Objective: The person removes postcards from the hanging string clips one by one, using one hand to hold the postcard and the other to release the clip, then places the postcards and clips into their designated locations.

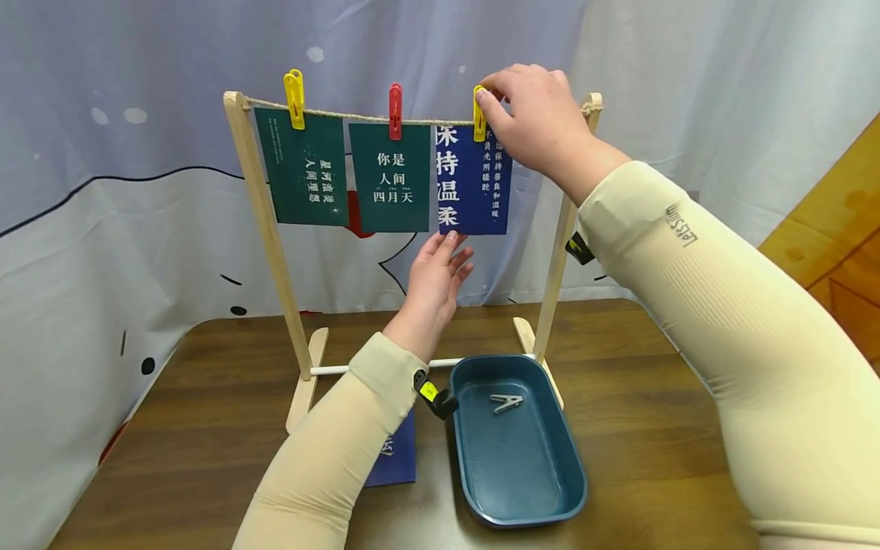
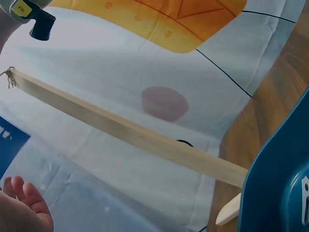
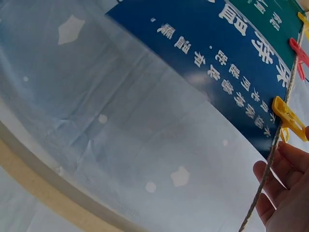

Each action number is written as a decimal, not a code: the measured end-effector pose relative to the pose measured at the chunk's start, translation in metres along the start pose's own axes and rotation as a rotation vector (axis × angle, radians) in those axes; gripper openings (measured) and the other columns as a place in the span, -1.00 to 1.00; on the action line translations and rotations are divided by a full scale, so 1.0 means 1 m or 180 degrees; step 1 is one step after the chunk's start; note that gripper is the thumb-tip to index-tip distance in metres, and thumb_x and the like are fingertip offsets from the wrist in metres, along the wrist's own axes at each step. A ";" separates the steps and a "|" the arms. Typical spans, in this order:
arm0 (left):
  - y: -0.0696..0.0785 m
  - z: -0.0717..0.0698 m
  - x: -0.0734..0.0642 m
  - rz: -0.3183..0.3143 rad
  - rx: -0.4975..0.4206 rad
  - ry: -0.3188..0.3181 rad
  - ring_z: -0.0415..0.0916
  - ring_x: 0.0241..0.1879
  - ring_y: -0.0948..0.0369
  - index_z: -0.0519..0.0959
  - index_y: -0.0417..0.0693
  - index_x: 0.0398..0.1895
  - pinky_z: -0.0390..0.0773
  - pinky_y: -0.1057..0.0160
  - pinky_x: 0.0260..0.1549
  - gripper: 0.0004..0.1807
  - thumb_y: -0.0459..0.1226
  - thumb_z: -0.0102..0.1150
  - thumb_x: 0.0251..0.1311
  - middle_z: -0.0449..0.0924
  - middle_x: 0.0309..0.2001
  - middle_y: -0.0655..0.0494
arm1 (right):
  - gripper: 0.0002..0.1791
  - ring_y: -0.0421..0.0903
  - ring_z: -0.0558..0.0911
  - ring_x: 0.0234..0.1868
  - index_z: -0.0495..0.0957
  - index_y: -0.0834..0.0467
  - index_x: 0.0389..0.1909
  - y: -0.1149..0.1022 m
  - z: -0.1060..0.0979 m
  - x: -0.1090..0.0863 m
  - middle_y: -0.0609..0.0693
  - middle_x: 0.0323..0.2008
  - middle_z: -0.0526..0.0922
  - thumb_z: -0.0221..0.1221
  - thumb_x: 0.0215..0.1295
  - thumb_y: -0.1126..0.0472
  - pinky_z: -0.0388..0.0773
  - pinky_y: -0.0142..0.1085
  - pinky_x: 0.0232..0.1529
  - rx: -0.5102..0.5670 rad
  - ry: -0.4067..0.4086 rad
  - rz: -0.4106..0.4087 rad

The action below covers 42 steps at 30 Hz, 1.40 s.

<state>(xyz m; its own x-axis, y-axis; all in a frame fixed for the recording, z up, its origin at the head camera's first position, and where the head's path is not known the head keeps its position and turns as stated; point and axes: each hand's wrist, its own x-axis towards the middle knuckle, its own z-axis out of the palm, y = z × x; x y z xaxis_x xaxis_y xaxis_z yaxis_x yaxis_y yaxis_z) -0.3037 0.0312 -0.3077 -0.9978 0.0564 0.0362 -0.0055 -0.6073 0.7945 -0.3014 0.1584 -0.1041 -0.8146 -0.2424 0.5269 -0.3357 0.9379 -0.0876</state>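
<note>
A dark blue card (image 1: 474, 183) with white characters hangs from a rope line under a yellow clothespin (image 1: 479, 114). My right hand (image 1: 539, 114) pinches the upper end of this clothespin; the right wrist view shows the fingers (image 3: 292, 169) right by the rope. Below, my left hand (image 1: 436, 271) has its fingertips at the card's bottom edge, its fingers loosely bent. To the left, one green card (image 1: 390, 179) hangs by a red clothespin (image 1: 395, 111), and another green card (image 1: 302, 168) by a second yellow clothespin (image 1: 295, 99).
The rope spans a wooden frame (image 1: 271, 244) standing on the brown table (image 1: 206, 428). In front, a blue-green tray (image 1: 516, 473) holds a grey clothespin (image 1: 506, 402). Another blue card (image 1: 402, 458) lies left of it, partly behind my left arm. A patterned curtain hangs behind.
</note>
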 end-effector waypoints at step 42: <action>-0.008 0.000 -0.010 -0.0182 -0.0010 0.0020 0.50 -0.27 0.21 0.61 -0.04 0.03 0.51 0.31 -0.24 -0.76 -0.16 0.12 0.42 0.57 0.16 -0.18 | -0.69 -0.21 0.41 0.03 0.51 0.07 0.15 -0.003 0.000 -0.003 -0.11 -0.04 0.50 -0.03 0.55 0.06 0.33 -0.41 0.13 0.2320 0.0200 0.0757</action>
<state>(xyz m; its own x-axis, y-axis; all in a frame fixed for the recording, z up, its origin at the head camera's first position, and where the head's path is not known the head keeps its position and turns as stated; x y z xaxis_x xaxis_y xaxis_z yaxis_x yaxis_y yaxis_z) -0.2939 0.0352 -0.3148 -0.9962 0.0861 -0.0129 -0.0627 -0.6057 0.7932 -0.2976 0.1559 -0.1060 -0.8828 -0.0197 0.4694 -0.3996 0.5569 -0.7281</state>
